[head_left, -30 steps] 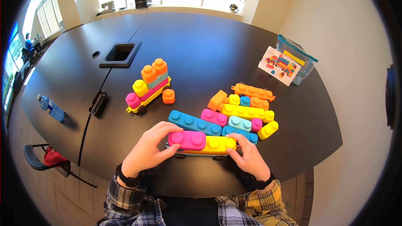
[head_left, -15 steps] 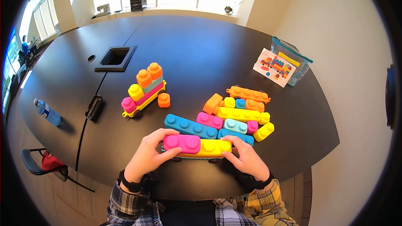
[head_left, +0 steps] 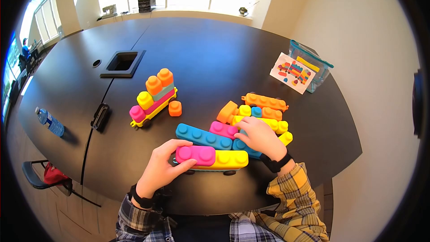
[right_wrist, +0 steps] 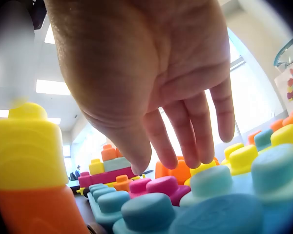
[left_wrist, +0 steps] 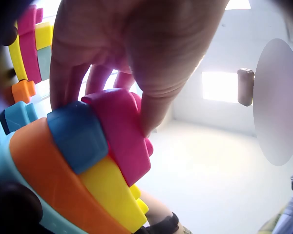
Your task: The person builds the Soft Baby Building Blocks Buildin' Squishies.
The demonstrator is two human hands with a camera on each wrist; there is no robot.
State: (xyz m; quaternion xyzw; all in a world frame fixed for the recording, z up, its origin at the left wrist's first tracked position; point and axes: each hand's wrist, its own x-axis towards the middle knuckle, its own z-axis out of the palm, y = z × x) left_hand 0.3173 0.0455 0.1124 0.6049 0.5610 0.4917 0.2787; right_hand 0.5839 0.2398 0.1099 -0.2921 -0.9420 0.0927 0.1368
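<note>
My left hand (head_left: 159, 166) grips a magenta brick (head_left: 195, 155) between thumb and fingers. That brick tops a wheeled toy wagon stack, beside a yellow brick (head_left: 231, 159). In the left wrist view a blue brick (left_wrist: 78, 136) lies below the magenta one, over an orange brick (left_wrist: 53, 180) and a light blue wagon base (left_wrist: 2, 161). My right hand (head_left: 262, 138) reaches over the loose bricks, fingers pointing down and spread from the thumb. Just under its fingertips are a pale teal brick (right_wrist: 212, 180) and a magenta brick (right_wrist: 161, 187).
A long blue brick (head_left: 204, 136) lies behind the stack. Farther right are yellow bricks (head_left: 282, 127) and an orange wagon (head_left: 265, 101). A second built wagon (head_left: 154, 101) stands left, near an orange brick (head_left: 175, 108). A picture card (head_left: 292, 73) leans on a clear bag (head_left: 320, 78).
My right hand has left the yellow end of the wagon stack and moved forward and right over the loose bricks. My left hand keeps its grip in place.
</note>
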